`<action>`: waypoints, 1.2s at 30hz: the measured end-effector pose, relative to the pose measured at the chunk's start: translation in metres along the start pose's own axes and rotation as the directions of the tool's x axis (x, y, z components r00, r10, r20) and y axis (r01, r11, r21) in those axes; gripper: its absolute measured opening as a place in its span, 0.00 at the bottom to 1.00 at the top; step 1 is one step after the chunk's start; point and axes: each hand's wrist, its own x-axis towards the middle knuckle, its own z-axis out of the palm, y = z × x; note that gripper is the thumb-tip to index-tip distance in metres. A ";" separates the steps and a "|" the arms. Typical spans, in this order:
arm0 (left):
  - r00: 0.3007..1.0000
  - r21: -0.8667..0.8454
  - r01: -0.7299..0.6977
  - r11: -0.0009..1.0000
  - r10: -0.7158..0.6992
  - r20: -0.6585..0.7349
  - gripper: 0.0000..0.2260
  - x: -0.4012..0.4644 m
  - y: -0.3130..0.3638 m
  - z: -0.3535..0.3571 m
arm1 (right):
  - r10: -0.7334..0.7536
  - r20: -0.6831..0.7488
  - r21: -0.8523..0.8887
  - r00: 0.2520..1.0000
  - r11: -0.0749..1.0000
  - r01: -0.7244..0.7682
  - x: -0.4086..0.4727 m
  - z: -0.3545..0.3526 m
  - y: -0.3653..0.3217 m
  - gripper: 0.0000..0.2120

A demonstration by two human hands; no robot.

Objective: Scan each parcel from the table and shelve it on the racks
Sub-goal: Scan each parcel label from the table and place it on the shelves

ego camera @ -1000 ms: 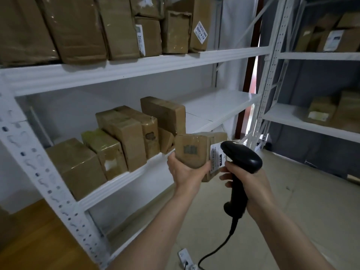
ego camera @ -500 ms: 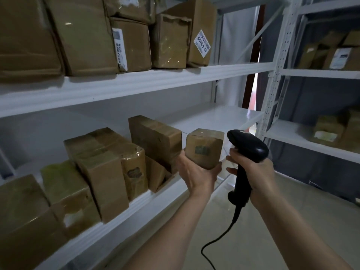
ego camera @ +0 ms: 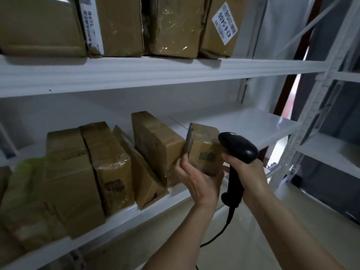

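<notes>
Holding a small parcel (ego camera: 204,151) against the shelf (ego camera: 253,125) (beside a taller box (ego camera: 155,141)), the left hand (ego camera: 196,182) cups it; the right hand (ego camera: 247,172) grips the scanner (ego camera: 237,147).

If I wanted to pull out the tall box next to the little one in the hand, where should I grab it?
Probably by its front end, coming straight from the aisle. The tall box stands on edge and leans on a slanted parcel to its left; the small parcel in the left hand is against its right. Its front face and top edge are free, so pinch there.
</notes>
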 end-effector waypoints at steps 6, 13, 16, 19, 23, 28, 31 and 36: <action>0.987 0.070 0.076 0.995 -0.066 -0.145 0.47 -0.003 -0.006 0.036 | 0.088 0.156 -0.032 0.984 0.996 -0.084 0.053 -0.010 0.011 0.10; 0.970 0.190 0.132 0.973 -0.088 -0.226 0.31 -0.012 -0.036 0.052 | 0.168 0.326 -0.025 0.930 0.985 -0.169 0.093 -0.014 0.030 0.08; 0.958 0.148 0.154 0.977 -0.111 -0.266 0.25 -0.009 -0.045 0.054 | 0.202 0.374 -0.035 0.905 0.978 -0.204 0.102 -0.012 0.038 0.09; 0.937 0.124 0.196 0.973 -0.148 -0.316 0.23 -0.004 -0.045 0.055 | 0.219 0.404 -0.043 0.888 0.974 -0.221 0.107 -0.009 0.042 0.09; 0.898 0.108 0.273 0.956 -0.213 -0.384 0.20 0.002 -0.037 0.054 | 0.233 0.441 -0.073 0.867 0.972 -0.224 0.111 -0.004 0.042 0.07; 0.886 0.101 0.313 0.944 -0.252 -0.390 0.16 0.009 -0.030 0.045 | 0.226 0.463 -0.069 0.857 0.973 -0.220 0.111 -0.007 0.040 0.07; 0.902 0.056 0.257 0.965 -0.219 -0.371 0.16 0.007 -0.025 0.033 | 0.183 0.444 -0.050 0.877 0.983 -0.179 0.105 -0.010 0.038 0.07; 0.929 0.006 0.179 0.984 -0.168 -0.329 0.15 -0.005 -0.019 -0.008 | 0.175 0.601 -0.058 0.780 0.983 -0.175 0.084 -0.005 0.028 0.06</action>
